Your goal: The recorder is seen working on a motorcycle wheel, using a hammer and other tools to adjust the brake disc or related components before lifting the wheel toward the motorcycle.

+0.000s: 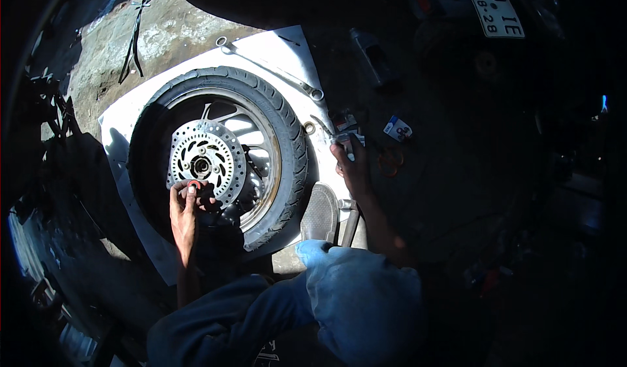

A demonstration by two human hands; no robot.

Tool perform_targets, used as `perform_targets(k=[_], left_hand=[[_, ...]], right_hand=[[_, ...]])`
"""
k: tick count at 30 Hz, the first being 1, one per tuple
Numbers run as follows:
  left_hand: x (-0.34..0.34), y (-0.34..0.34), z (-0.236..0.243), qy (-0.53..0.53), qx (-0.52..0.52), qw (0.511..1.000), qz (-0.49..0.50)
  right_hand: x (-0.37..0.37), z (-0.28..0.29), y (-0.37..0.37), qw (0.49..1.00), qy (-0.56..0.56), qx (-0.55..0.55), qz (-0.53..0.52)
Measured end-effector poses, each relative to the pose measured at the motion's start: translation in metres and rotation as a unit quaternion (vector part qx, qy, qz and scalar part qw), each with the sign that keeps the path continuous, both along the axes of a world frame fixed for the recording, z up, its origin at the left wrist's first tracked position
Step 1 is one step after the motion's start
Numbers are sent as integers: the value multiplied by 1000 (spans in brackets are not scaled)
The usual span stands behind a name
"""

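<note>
Head view: motorcycle wheel lies flat on a white sheet, centre-left of frame, with a perforated brake disc facing up. Left hand, centre-left: grip pinched on a small red ring, located just below the hub bore in the picture; contact between ring and disc cannot be told. Right hand, right of the tyre: fingers lie at a small shiny item, kind unclear; whether this grip is clamped or loose cannot be told.

Surroundings: long wrench lies diagonally across the sheet, upper centre. Small round part sits between tyre and right hand. White-and-blue packet and orange rings lie right of that hand. Dark bottle, upper right of centre. Hammer beside a shoe, lower centre.
</note>
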State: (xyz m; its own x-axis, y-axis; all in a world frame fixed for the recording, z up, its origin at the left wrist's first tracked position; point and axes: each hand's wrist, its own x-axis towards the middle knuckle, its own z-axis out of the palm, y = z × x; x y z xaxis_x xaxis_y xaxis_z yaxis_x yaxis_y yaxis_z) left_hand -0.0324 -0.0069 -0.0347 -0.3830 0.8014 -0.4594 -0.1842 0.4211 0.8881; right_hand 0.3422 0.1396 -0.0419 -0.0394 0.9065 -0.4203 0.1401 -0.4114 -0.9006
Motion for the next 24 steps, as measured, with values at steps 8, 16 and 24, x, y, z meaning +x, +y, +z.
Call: perform_targets(k=[8, 16, 24], left_hand=[[16, 25, 2, 341, 8, 936, -87], [7, 41, -3, 441, 145, 878, -116], [3, 45, -18, 472, 103, 854, -193]], right_hand=[[128, -65, 4, 783, -582, 217, -31], [48, -44, -34, 890, -427, 155, 46], [69, -40, -94, 969, -240, 48, 12]])
